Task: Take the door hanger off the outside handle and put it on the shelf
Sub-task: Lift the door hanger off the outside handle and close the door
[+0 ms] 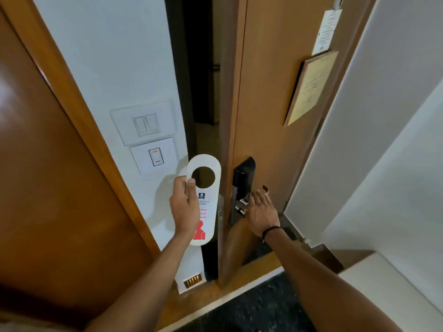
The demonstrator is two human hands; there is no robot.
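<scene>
The white door hanger (209,212) with a round hole at its top and red lettering is held upright in my left hand (184,207), thumb and fingers pinched on its left edge, in front of the gap beside the door. My right hand (260,210) rests with spread fingers on the inside handle of the black lock plate (242,185) on the wooden door (271,92). The door stands partly ajar. The outside handle and the shelf are not in view.
Light switch panels (146,137) sit on the white wall left of the doorway. A wooden panel (48,188) fills the left side. A framed notice (309,87) and a paper card (327,29) hang on the door. A white wall corner stands at the right.
</scene>
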